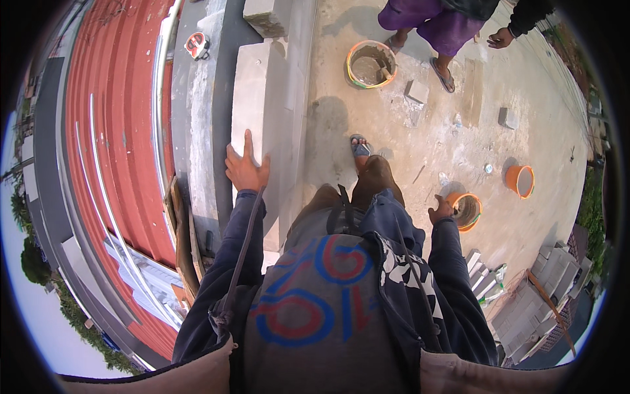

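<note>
My left hand (pixel 247 169) lies with spread fingers on the top of a long pale grey block (pixel 257 98), part of a low block wall on my left. Nothing is gripped in it. Lower at my right side hangs my right hand (pixel 442 209), its fingers apart and no object visible in them. In the picture it borders the rim of an orange bucket (pixel 467 220) with grey residue inside; whether they touch I cannot tell. Another block (pixel 268 16) sits farther along the wall.
Ahead, a bucket of wet mortar (pixel 371 64) stands near a co-worker in purple shorts (pixel 433 23). Block pieces (pixel 417 91) and another orange bucket (pixel 520 181) are on the concrete floor. Left of the wall are a ledge with a small orange-and-white case (pixel 196 46) and red metal roofing (pixel 121 131).
</note>
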Demonstrator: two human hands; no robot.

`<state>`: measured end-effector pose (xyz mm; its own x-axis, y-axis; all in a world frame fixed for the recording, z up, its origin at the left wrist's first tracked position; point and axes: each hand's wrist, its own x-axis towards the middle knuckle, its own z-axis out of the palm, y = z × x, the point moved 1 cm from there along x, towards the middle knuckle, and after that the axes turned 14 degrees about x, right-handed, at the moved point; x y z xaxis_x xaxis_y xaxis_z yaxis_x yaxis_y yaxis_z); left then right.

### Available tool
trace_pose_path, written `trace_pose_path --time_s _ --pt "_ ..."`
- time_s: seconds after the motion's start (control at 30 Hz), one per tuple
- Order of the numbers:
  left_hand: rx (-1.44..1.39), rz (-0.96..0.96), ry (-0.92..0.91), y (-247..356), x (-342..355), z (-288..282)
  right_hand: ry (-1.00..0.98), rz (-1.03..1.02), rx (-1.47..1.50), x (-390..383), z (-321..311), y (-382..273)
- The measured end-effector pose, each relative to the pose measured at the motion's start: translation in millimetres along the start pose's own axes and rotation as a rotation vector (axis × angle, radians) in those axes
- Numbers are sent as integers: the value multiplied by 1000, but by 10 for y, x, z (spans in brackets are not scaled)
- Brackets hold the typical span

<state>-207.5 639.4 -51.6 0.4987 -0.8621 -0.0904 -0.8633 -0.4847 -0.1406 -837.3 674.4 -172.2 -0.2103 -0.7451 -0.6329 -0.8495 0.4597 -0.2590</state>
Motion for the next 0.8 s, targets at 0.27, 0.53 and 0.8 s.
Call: trace_pose_path --time_s 0.27,0.53,0.8 --pt "-4 16 54 52 69 32 -119 105 256 -251 1448 1307" --pt "-19 94 95 215 365 55 -272 4 469 -141 2150 1567" --pt "14 56 121 187 513 33 -3 7 310 -5 953 81"
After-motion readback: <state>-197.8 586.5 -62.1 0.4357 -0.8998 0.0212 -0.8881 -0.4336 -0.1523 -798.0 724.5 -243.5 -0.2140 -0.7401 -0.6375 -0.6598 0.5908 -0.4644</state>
